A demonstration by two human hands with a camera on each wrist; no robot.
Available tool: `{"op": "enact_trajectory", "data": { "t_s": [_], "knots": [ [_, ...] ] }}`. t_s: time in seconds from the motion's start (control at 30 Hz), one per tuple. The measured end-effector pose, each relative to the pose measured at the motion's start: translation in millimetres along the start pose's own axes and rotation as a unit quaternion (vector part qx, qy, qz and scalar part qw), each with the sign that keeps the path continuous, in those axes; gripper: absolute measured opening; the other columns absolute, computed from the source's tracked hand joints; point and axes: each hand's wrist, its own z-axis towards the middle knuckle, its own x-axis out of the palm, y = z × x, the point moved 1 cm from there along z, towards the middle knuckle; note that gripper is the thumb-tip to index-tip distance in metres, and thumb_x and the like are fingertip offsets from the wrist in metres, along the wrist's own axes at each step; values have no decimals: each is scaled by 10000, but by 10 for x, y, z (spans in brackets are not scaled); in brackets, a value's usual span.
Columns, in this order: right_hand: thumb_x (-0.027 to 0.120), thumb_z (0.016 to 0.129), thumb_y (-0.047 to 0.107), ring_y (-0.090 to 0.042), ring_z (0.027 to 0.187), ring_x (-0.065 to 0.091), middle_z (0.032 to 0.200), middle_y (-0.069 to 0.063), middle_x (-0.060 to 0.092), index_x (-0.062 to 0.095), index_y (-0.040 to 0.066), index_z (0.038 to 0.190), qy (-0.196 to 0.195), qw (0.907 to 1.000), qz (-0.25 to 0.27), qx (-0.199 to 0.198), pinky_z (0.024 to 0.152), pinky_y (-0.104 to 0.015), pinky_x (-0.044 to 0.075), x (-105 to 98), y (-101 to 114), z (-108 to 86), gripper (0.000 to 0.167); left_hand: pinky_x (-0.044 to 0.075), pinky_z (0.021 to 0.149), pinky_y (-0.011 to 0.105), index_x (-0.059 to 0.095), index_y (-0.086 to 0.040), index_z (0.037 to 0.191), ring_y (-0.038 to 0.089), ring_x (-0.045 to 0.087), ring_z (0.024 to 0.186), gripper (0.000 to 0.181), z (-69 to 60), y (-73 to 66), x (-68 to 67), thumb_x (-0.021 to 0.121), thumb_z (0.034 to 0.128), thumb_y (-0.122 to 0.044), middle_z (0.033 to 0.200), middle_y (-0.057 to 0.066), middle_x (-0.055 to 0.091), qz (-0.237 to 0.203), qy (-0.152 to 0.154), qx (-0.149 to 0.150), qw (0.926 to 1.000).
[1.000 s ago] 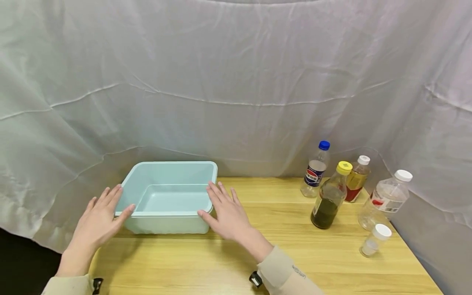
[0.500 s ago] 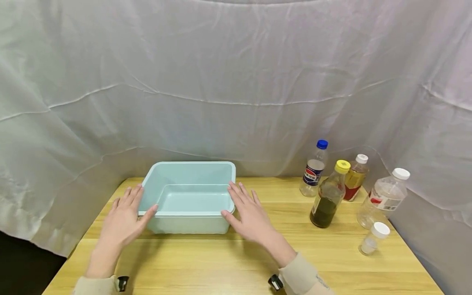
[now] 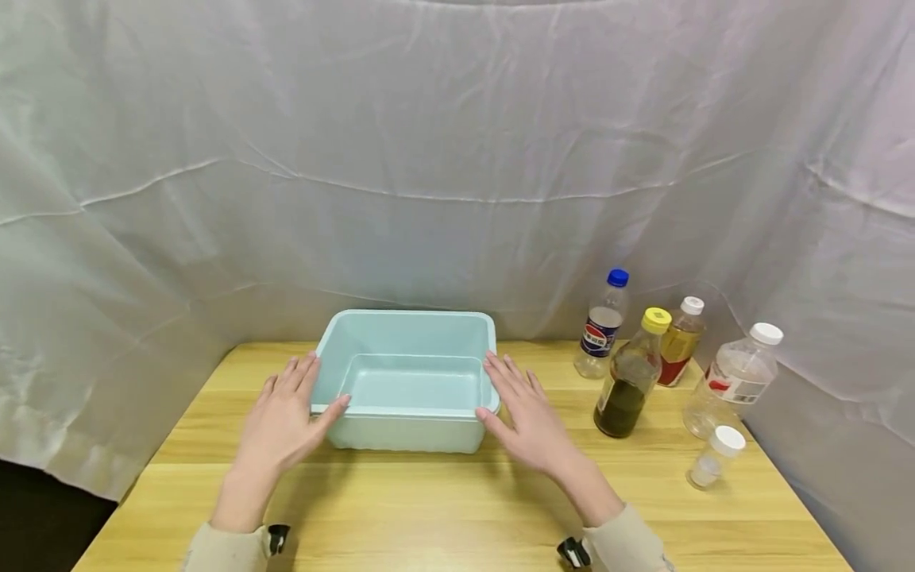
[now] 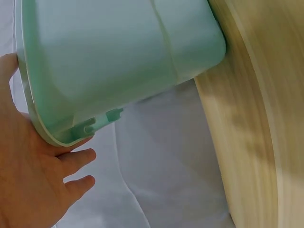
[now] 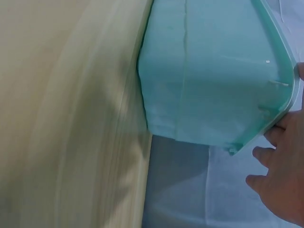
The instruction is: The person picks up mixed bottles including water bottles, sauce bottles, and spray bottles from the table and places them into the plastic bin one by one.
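Observation:
A light blue-green plastic bin (image 3: 407, 433) sits on the wooden table near the back curtain, with nothing inside it. At its near left corner my left hand (image 3: 282, 417) touches the rim, fingers straight and spread and the thumb over the edge. My right hand (image 3: 529, 421) lies against the near right corner in the same way, fingers extended along the side. The left wrist view shows the bin's outer wall (image 4: 123, 52) with the palm at its rim. In the right wrist view, the fingers (image 5: 263, 156) are beside the rim, partly out of frame.
Right of the bin stand a blue-capped Pepsi bottle (image 3: 599, 334), a yellow-capped bottle of dark liquid (image 3: 623, 397), a white-capped bottle with gold and red label (image 3: 679, 345), a large clear bottle (image 3: 732, 381) and a small white-capped jar (image 3: 711, 465). A grey curtain (image 3: 429, 159) hangs behind.
The bin has slid to the right along the table, from the left side toward the middle. Both hands have moved with it, keeping their places at its corners. The bottles stay put.

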Motion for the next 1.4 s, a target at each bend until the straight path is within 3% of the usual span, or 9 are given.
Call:
{"op": "enact_trajectory", "data": {
  "t_s": [0.43, 0.6, 0.8, 0.97, 1.1, 1.3, 1.4],
  "knots": [
    [585, 1059, 373, -353, 1567, 246, 1721, -40, 244, 303, 120, 1648, -64, 9996, 267, 50, 1246, -643, 184, -338, -390, -358, 700, 257, 1240, 604, 411, 53, 1554, 433, 328, 1516, 963, 57, -425, 114, 517, 973, -707, 1624, 213, 396, 191, 44, 489, 9986],
    [600, 1057, 310, -351, 1560, 266, 1715, -52, 265, 319, 118, 1643, -213, 9995, 247, -4, 1280, -521, 184, -460, -538, -505, 677, 283, 1238, 582, 509, 67, 1483, 422, 410, 1474, 957, 79, -621, 152, 575, 934, -715, 1541, 230, 507, 219, -190, 771, 9966],
    [612, 1044, 232, -390, 1538, 299, 1704, -80, 289, 340, 90, 1630, -376, 9991, 167, -94, 1286, -332, 97, -553, -648, -626, 662, 261, 1249, 577, 554, 61, 1440, 411, 444, 1453, 986, 87, -784, 224, 592, 890, -756, 1494, 224, 554, 236, -382, 863, 9953],
    [607, 1046, 232, -338, 1560, 268, 1703, -87, 291, 349, 74, 1623, -393, 9991, 137, -126, 1255, -190, 34, -598, -678, -674, 652, 269, 1245, 580, 573, 69, 1407, 404, 452, 1445, 980, 104, -840, 252, 599, 883, -758, 1467, 220, 564, 159, -442, 924, 9946],
    [612, 1049, 234, -284, 1572, 247, 1700, -93, 295, 370, 58, 1612, -357, 9992, 163, -97, 1240, -156, 38, -613, -663, -693, 638, 272, 1242, 585, 540, 97, 1419, 417, 405, 1473, 979, 89, -834, 308, 586, 908, -737, 1467, 244, 529, 36, -404, 928, 9949],
    [661, 1024, 245, -337, 1536, 324, 1701, -23, 304, 378, 110, 1618, -529, 9986, 63, 48, 1261, -248, 157, -632, -641, -705, 671, 263, 1235, 612, 486, 108, 1461, 423, 343, 1507, 981, 69, -827, 367, 566, 938, -718, 1533, 266, 454, -157, -410, 869, 9952],
    [716, 984, 235, -277, 1538, 331, 1698, -6, 310, 370, 138, 1626, -743, 9972, -6, 45, 1253, -286, 214, -669, -633, -704, 735, 255, 1238, 614, 474, 105, 1475, 416, 326, 1518, 990, 82, -844, 352, 556, 940, -724, 1568, 261, 424, -201, -392, 853, 9954]
  ]
}}
